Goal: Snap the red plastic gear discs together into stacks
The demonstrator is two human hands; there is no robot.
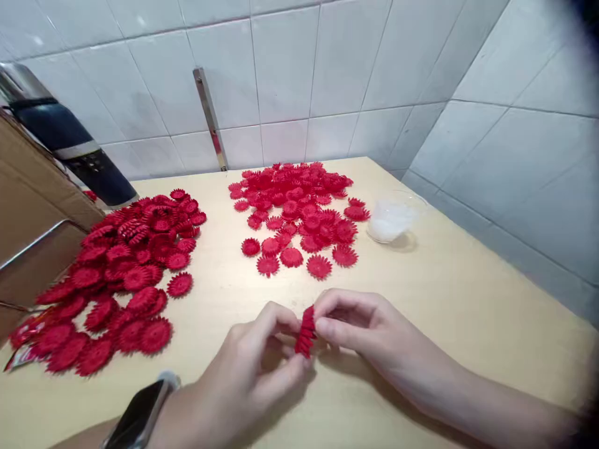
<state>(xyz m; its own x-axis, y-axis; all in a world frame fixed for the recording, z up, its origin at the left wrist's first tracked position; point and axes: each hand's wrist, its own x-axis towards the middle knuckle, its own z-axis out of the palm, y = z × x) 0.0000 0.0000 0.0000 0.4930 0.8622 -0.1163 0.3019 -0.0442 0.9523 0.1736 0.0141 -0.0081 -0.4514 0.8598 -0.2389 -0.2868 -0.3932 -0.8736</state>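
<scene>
Nearest, a dark watch (140, 411) on the left wrist. Just beyond, left hand (253, 368) and right hand (360, 333) meeting low over the bench (468, 299), each grip pinching one side of a small red flower stack (306, 332) held edge-on. Farther left, a spread of red flowers (121, 274); farther ahead, a second flower pile (299, 209), a clear cup (390, 221) beside it. Beyond, cardboard box (28, 206), dark flask (70, 143), tiled wall (327, 68).

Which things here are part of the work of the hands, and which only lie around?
In the work:
left hand
right hand
red flower piece, pinched by both
two red flower piles

Lying about:
clear dish
cardboard box
dark bottle
</scene>
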